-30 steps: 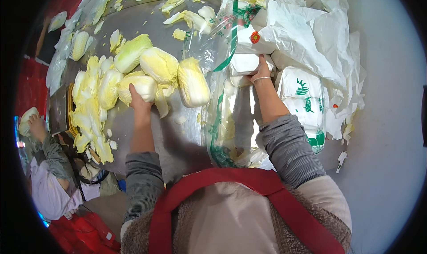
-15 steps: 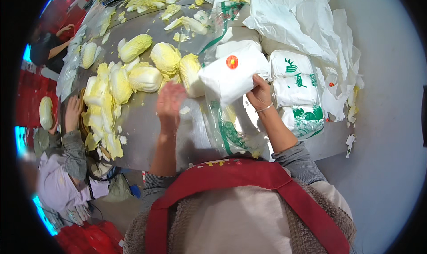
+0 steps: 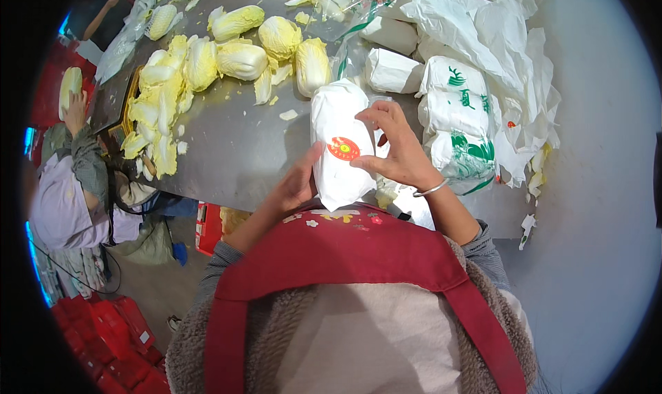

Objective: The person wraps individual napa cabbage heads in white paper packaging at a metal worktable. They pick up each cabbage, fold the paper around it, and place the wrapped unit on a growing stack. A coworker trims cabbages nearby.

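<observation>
A white paper-wrapped package (image 3: 338, 118) with a red oval sticker (image 3: 343, 148) stands lengthwise in front of my apron; what is inside is hidden. My left hand (image 3: 302, 180) grips its lower left side, some fingers out of sight behind it. On the other side, my right hand (image 3: 400, 146) has its fingers curved and apart, the thumb tip on the package beside the sticker and the index finger by the upper edge. To the right, a clear bag with green print (image 3: 460, 153) holds several similar white packages (image 3: 452, 111). Another wrapped package (image 3: 393, 71) lies just beyond.
Several napa cabbages (image 3: 241, 61) and loose yellow leaves (image 3: 153, 111) lie along the metal table (image 3: 227, 153). Crumpled white sheets (image 3: 476, 22) are heaped at the far right. A co-worker at left holds a cabbage (image 3: 70, 91) over red crates (image 3: 103, 332).
The package has come nearer to me and turned from crosswise to lengthwise. My left hand has moved in onto its side. My right hand has shifted its hold, fingers now spread at the right edge.
</observation>
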